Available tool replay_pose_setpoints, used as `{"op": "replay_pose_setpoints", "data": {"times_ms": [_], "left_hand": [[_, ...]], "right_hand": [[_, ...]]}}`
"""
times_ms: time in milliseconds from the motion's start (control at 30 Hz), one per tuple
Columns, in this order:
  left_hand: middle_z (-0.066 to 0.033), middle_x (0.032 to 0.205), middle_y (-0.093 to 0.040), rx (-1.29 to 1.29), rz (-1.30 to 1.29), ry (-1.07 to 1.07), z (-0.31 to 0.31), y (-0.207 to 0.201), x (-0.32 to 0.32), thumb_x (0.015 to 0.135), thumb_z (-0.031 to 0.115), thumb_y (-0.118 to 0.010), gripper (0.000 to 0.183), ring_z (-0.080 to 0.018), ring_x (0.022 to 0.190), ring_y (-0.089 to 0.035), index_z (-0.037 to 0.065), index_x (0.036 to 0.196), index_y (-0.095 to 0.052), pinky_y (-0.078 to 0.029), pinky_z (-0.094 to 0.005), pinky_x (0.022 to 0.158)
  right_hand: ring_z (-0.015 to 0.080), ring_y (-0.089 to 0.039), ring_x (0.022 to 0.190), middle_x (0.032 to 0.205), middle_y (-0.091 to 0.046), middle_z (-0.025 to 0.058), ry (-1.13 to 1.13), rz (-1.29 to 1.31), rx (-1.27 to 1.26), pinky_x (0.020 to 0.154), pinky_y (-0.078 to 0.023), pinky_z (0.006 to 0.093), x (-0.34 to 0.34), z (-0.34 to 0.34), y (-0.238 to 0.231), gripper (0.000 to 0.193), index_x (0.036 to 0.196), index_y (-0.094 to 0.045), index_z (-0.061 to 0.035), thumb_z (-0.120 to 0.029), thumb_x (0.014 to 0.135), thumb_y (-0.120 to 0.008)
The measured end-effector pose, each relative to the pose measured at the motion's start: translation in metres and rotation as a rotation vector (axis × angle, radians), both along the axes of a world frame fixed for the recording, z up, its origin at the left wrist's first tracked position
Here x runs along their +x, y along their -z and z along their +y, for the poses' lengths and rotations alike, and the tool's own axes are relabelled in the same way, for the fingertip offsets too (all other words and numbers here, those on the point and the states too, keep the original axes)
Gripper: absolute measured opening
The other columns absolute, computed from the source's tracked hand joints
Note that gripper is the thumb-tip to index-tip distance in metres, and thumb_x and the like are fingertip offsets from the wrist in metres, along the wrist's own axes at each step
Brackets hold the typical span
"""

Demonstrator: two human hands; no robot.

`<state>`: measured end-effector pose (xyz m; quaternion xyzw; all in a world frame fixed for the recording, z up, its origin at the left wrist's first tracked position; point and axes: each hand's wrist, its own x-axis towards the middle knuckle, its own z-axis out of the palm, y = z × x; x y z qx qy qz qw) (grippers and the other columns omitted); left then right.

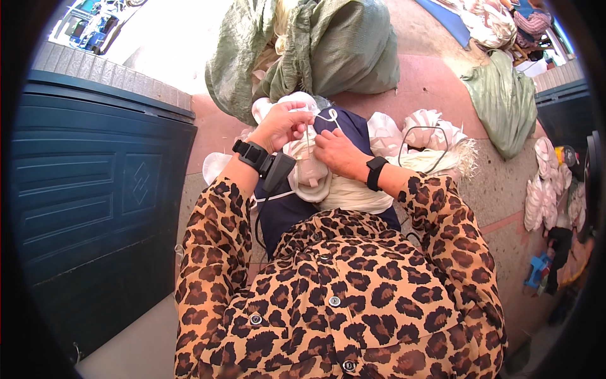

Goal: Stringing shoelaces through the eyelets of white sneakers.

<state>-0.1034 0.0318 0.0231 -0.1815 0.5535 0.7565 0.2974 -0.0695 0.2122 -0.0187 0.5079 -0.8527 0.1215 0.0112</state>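
Observation:
My left hand is closed in a pinch on a thin white cord, above my lap. Close by on the right, my right hand has its fingers closed on the same cord, which makes a small loop between the hands. Beneath them, a white cup-shaped fabric piece lies on my dark-trousered legs. A bundle of cream strands rests beside it, below my right hand. My fingertips partly hide the cord.
Large green woven sacks stand ahead of my knees. More white fabric pieces and a thin dark wire frame lie to the right. A flat green sack is farther right. A blue panelled door stands at left.

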Motion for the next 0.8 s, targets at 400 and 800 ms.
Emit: {"op": "replay_pose_setpoints", "data": {"times_ms": [400,800], "left_hand": [[-0.0123,0.065,-0.057,-0.704,0.307,0.346,0.036,0.011,0.011,0.081,0.007,-0.049,0.026,-0.0155,0.044,-0.054,-0.003,0.104,-0.052,-0.039,-0.0276,0.034],[-0.0185,0.081,-0.059,-1.008,0.810,0.528,-0.045,0.027,0.075,0.079,0.008,-0.046,0.018,-0.0326,0.074,-0.058,0.004,0.093,-0.058,-0.045,-0.0391,0.066]], "right_hand": [[0.0092,-0.048,0.071,0.079,-0.051,0.0017,0.168,-0.353,-1.413,0.066,-0.039,0.0222,-0.016,0.040,-0.184,0.013,0.089,-0.053,-0.0023,-0.015,0.089,-0.049],[0.0039,-0.048,0.055,0.070,-0.054,-0.0017,0.267,-1.350,-1.036,0.046,-0.036,0.0156,-0.011,0.025,-0.117,0.018,0.092,-0.054,-0.0067,-0.024,0.087,-0.054]]}}
